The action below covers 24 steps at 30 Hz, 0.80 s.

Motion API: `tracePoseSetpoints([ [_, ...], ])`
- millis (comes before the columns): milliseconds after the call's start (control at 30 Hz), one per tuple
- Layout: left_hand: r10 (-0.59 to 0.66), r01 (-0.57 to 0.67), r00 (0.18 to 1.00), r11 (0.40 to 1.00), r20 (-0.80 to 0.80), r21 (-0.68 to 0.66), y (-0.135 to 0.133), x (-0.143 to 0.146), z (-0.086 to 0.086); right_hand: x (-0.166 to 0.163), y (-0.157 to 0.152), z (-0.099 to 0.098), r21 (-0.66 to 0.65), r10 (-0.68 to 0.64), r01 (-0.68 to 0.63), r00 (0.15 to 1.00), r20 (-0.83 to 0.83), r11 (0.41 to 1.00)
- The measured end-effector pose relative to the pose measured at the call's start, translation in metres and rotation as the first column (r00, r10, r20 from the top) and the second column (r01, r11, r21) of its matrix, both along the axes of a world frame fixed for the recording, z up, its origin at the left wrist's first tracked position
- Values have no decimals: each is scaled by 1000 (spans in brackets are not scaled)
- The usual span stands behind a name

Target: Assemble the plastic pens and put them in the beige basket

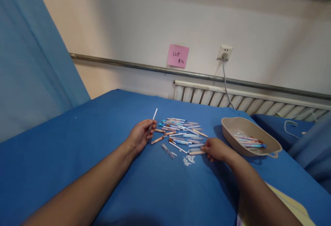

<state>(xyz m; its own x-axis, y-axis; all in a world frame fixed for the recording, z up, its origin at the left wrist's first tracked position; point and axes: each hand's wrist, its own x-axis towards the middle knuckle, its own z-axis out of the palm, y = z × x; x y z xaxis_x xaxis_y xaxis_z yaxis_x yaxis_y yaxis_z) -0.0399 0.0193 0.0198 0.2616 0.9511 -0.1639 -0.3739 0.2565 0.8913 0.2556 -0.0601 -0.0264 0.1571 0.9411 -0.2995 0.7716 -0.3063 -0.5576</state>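
My left hand is closed around a thin white pen refill, which points up and away from me. To its right lies a loose spread of pen parts: white refills, pale barrels and brown-and-orange pieces. My right hand is at the right edge of this spread, its fingers pinched at the end of a peach pen barrel. Small white pieces lie in a little heap just in front. A clear patterned barrel rests between my hands.
A beige basin with several pens in it stands at the right on the blue-covered table. Behind are a radiator, a rail and a plugged-in cable. Yellow paper lies near my right forearm.
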Motion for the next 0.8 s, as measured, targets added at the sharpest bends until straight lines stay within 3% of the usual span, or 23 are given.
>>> tracePoseSetpoints([
  [67, 43, -43, 999, 999, 3, -6, 4, -5, 0, -9, 0, -3, -66, -37, 22, 972, -234, 998],
  [167, 75, -75, 997, 997, -5, -22, 8, -7, -6, -22, -2, -3, -114, -76, 20, 856, -511, 993],
  [267, 81, -82, 997, 996, -19, -40, 10, -6, -13, -30, -5, -1, -81, -33, -33, 721, -692, 996],
  [333, 80, -81, 996, 996, -25, -48, 11, -5, -15, -32, -5, 0, -31, 29, -71, 709, -705, 997],
  [433, 76, -78, 997, 995, -26, -55, 12, -5, -17, -35, -4, 2, 153, 113, -46, 879, -464, 987],
  [533, 62, -63, 998, 996, -26, -62, 12, -4, -18, -47, -9, 3, 422, 105, -64, 992, -75, 904],
  [600, 50, -52, 998, 997, -26, -65, 12, -3, -19, -62, -17, 1, 573, 160, -192, 981, 107, 797],
  [667, 43, -45, 999, 997, -25, -63, 12, -2, -19, -78, -25, -2, 609, 232, -341, 939, 253, 716],
  [733, 44, -45, 999, 997, -22, -58, 12, -2, -20, -91, -29, -6, 568, 294, -449, 891, 346, 690],
  [800, 47, -48, 999, 997, -18, -53, 12, -2, -21, -99, -25, -11, 536, 281, -465, 877, 391, 705],
])
